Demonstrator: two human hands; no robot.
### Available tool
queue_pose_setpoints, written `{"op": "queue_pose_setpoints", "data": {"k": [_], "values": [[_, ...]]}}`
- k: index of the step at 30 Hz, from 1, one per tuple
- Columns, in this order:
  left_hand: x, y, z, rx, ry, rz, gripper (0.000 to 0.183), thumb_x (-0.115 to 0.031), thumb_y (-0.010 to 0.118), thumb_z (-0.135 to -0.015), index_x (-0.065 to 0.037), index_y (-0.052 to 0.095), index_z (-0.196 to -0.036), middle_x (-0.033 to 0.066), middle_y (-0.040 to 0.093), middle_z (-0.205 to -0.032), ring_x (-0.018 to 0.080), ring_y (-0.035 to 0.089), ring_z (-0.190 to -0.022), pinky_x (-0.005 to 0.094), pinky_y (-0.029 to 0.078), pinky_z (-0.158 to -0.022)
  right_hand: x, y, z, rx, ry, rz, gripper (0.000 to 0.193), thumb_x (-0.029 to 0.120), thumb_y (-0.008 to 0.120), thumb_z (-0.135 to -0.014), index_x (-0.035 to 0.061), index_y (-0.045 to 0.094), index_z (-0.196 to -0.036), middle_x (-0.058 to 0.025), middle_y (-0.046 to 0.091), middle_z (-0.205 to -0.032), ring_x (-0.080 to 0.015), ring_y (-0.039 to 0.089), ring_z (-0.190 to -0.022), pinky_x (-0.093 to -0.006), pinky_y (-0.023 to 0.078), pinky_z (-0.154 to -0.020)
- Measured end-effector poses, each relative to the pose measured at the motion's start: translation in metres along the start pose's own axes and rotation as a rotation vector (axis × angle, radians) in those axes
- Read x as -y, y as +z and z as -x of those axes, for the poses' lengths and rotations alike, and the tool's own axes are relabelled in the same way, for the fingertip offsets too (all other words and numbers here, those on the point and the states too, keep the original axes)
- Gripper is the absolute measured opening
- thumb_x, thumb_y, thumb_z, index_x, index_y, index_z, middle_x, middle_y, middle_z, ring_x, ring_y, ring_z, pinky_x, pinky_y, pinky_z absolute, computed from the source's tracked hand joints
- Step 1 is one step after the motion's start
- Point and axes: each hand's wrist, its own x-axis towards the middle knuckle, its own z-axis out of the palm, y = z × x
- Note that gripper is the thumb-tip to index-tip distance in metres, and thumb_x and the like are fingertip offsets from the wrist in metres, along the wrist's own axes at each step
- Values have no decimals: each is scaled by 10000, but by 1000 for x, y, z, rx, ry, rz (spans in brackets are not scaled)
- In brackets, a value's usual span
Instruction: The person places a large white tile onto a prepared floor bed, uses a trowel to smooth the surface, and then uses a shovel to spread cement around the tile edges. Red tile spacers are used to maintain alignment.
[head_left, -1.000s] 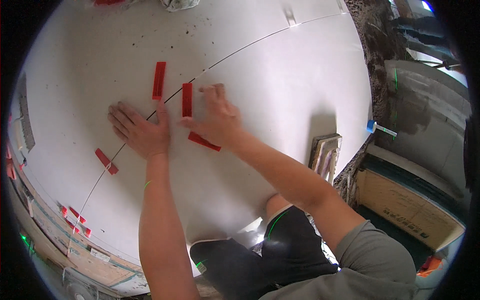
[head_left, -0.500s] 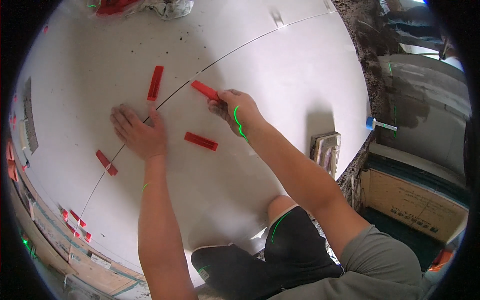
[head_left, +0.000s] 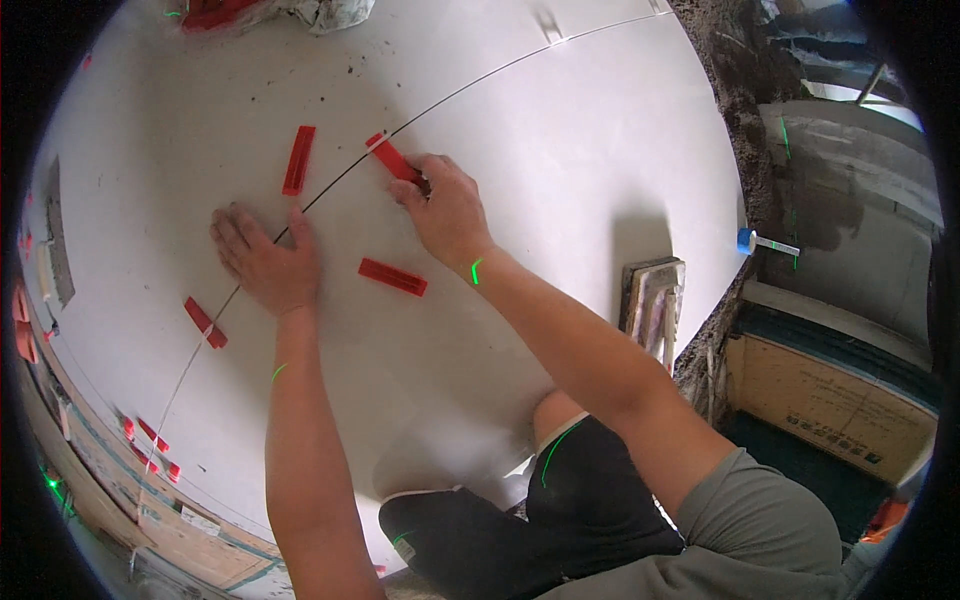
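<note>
Pale floor tiles (head_left: 560, 130) meet along a thin dark joint line. My left hand (head_left: 268, 256) lies flat across that joint, fingers stretched out, holding nothing. In my right hand (head_left: 446, 203) a red tile-levelling wedge (head_left: 396, 160) is gripped between thumb and fingers. Its far tip reaches the joint, at a whitish clip there. One loose red wedge (head_left: 299, 160) lies beyond my left hand, and another red wedge (head_left: 392, 277) lies between my forearms. A further red wedge (head_left: 206, 322) sits across the joint in a clip, to the left of my left wrist.
A trowel-like float (head_left: 652, 300) rests near the right tile edge, beside rough mortar (head_left: 722, 130). Past that edge are a blue-topped tool (head_left: 746, 242) and a cardboard box (head_left: 815, 400). Red wedges (head_left: 152, 434) cluster at lower left. A plastic bag (head_left: 335, 12) lies at the far edge.
My right hand has turned and brought the wedge's tip forward and left onto the joint. My left hand stays flat on the tiles. The view has shifted slightly.
</note>
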Motion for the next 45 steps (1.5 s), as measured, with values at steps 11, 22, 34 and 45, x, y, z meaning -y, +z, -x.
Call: {"op": "queue_pose_setpoints", "data": {"k": [11,22,34,45], "values": [[-79,-2,-28,193,538,446,895,-453,775,-722,-2,410,-1404,175,486,-1285,362,473,-1138,480,399,-972,-28,-43,-74,239,-652,404,629,382,752,-807,93,524,-1317,-112,572,-1109,-329,594,-990,-419,508,-837],[-94,29,-30,152,532,555,475,-211,722,-801,22,545,-1175,140,505,-999,325,491,-894,445,456,-775,-29,-33,-94,303,-824,332,439,242,799,-740,110,581,-1097,-55,565,-897,-271,608,-806,-386,518,-666],[-95,28,-39,151,583,426,637,-501,721,-770,-55,551,-1190,141,540,-1060,344,514,-968,475,418,-858,-28,-34,-56,139,-330,56,457,218,709,-860,44,498,-1226,-143,570,-1070,-333,601,-935,-423,511,-767],[-128,24,-47,80,732,162,736,-568,583,-890,2,470,-1342,187,459,-1365,368,395,-1308,532,276,-1090,-76,6,82,214,-477,164,330,264,665,-857,150,594,-1158,-139,590,-1010,-337,596,-863,-474,496,-713]]}}
